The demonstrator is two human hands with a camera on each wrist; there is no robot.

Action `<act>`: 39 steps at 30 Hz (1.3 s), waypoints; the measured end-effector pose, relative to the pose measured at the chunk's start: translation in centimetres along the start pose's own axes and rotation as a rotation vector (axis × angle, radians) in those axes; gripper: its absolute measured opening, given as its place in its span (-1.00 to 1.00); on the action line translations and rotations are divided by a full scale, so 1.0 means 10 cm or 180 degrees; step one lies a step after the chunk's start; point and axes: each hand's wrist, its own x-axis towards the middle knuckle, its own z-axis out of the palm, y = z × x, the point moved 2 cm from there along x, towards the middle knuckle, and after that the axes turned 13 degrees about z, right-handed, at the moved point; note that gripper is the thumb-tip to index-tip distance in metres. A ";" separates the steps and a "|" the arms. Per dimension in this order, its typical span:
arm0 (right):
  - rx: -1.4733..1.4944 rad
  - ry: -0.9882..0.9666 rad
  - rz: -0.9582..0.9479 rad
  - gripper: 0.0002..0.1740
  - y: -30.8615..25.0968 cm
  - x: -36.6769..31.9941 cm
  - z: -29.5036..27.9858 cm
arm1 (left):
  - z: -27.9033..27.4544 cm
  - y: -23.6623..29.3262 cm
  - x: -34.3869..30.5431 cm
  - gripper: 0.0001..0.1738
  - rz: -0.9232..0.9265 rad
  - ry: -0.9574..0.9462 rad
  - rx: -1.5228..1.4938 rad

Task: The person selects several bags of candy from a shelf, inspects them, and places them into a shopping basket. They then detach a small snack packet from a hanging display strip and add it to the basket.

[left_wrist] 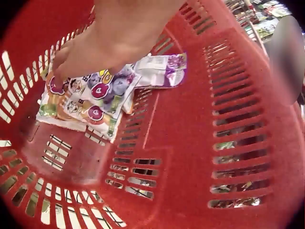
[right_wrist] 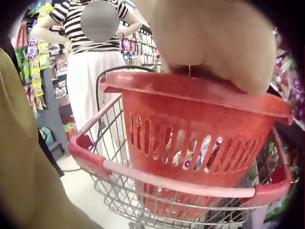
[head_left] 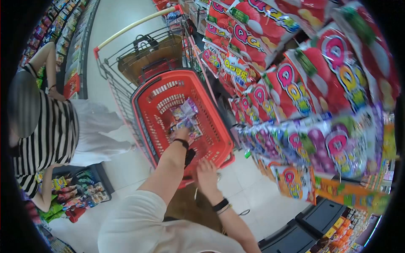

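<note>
Deep in the red shopping basket point(head_left: 141, 105), my left hand point(head_left: 181, 134) reaches down to several candy bags point(left_wrist: 90, 102). The bags are white with fruit pictures, some orange, one with blueberries. A finger of the left hand point(left_wrist: 119, 38) lies at a bag's upper edge in the left wrist view. Its other fingertips are hidden, so I cannot tell whether it pinches a bag. A white and purple packet point(left_wrist: 164, 71) lies beside them. My right hand point(head_left: 206, 175) rests over the basket's near rim point(right_wrist: 200, 90), fingers extended inward in the head view.
The basket sits in a metal shopping cart point(head_left: 122, 63) with a brown bag point(head_left: 173, 48) at its far end. Hanging QQ candy packs point(head_left: 291, 84) crowd the right. A person in a striped top point(head_left: 55, 126) stands left, near snack shelves point(head_left: 59, 42).
</note>
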 end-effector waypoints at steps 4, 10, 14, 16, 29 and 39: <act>0.0137 -0.0096 0.0173 -0.74 -0.07 0.07 -0.12 | 1.04 -1.20 0.57 -0.68 0.0052 -0.0040 -0.1140; 0.1298 -0.0133 0.0473 -0.80 0.04 0.04 -0.12 | 0.12 0.26 -0.14 -0.58 0.0698 0.0460 -0.0451; 0.2050 0.0139 0.0845 -0.71 0.15 0.08 -0.52 | -0.67 1.09 -0.67 -0.59 0.2055 -0.0023 0.1002; 0.1821 0.0716 0.0706 -0.62 0.22 0.11 -0.77 | -1.32 1.58 -1.21 -0.62 0.2850 -0.0471 0.1718; 0.4208 0.0032 0.0656 -0.56 0.18 -0.34 -2.57 | -2.77 3.56 -3.13 -0.73 0.4024 -0.2340 -0.0815; 0.3503 0.0925 0.0745 -0.66 0.06 -0.47 -3.03 | -3.00 3.94 -3.70 -0.83 0.4668 -0.1650 -0.1116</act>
